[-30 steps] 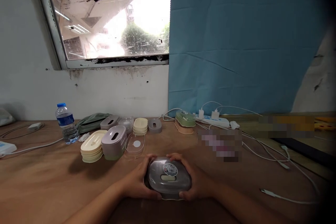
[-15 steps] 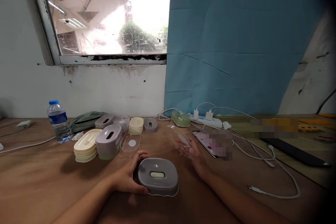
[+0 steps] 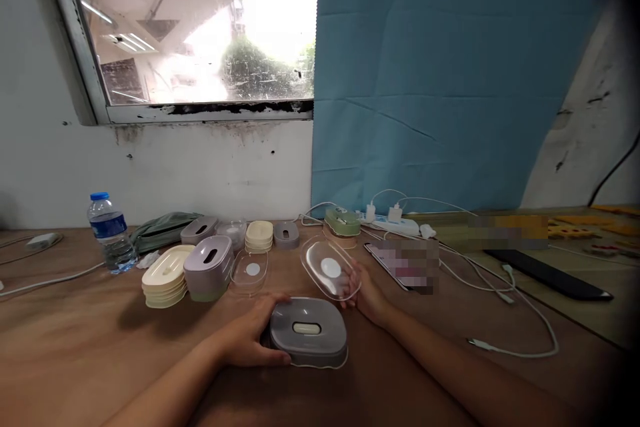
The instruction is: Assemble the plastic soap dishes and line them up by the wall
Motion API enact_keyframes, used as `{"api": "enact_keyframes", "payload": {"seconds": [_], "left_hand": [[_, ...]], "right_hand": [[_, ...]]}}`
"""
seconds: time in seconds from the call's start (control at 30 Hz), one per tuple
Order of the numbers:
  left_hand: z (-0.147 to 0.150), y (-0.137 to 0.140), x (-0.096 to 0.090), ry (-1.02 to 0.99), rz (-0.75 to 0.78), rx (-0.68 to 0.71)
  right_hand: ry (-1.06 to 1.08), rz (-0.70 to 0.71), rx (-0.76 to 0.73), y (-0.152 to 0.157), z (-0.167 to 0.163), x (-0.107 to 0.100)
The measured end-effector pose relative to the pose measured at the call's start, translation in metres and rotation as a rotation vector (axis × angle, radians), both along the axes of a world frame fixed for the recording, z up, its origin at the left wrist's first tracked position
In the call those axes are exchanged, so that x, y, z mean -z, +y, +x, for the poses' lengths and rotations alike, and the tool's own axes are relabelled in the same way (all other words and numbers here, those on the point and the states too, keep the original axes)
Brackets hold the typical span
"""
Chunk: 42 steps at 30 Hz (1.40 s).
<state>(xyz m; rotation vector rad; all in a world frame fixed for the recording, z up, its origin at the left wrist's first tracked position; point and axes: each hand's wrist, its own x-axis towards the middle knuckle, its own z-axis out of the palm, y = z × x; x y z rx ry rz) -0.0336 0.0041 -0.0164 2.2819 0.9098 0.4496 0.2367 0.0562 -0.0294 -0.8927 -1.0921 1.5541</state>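
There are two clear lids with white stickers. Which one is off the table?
The clear lid held tilted in the right hand, above the grey box that the left hand steadies. The other clear lid lies flat beside the purple box.

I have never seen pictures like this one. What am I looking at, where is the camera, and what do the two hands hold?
There is no machine: a person works with bare hands, and the camera sits on their head, looking forward and down. The left hand steadies a grey rounded plastic box on the brown wooden table. The right hand holds a clear oval plastic lid above it. Behind lie stacked cream trays, a similar mauve box, a water bottle and white cables.
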Motion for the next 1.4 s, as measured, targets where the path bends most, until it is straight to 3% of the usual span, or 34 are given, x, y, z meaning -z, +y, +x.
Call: {"api": "enact_keyframes", "payload": {"seconds": [0.23,0.5,1.1,1.4], "left_hand": [[0.002,0.001,0.001,-0.025,0.042,0.038],[0.003,0.002,-0.004,-0.009,0.107,0.065],[0.002,0.007,-0.004,-0.016,0.138,0.117],[0.002,0.005,-0.006,0.016,0.125,0.108]], "right_hand": [[0.004,0.063,0.044,0.051,-0.054,0.011],[-0.034,0.141,-0.114,0.086,-0.111,0.013],[-0.286,0.304,-0.368,0.084,-0.115,0.014],[-0.314,0.510,-0.346,0.074,-0.111,0.014]]}}
